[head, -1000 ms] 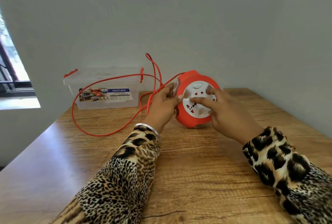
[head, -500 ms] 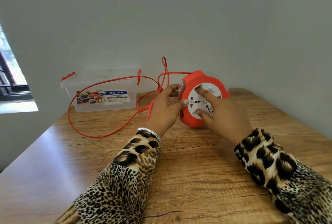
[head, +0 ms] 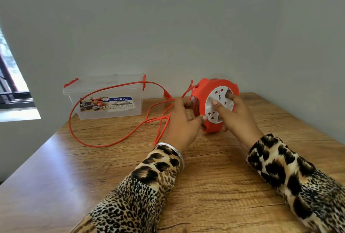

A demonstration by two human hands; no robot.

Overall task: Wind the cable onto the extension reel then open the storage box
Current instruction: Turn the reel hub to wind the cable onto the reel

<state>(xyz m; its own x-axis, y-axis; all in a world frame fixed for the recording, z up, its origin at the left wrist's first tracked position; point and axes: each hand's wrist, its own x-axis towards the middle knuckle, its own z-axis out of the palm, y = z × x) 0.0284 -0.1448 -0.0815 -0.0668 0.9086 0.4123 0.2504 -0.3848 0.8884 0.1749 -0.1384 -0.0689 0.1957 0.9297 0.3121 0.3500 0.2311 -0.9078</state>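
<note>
Your left hand (head: 183,120) grips the reel (head: 214,105) — right hand (head: 237,115) fingers curled into its white face; cable (head: 104,145) loose on desk (head: 224,186), box (head: 110,98) lid closed.

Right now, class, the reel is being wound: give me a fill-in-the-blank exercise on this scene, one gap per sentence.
1. The reel has a white face and a ____ body.
2. The box has its lid ____.
3. Loose cable lies on the ____.
4. The bangle is on the ____ wrist.

Missing words: red; shut; table; left
</note>
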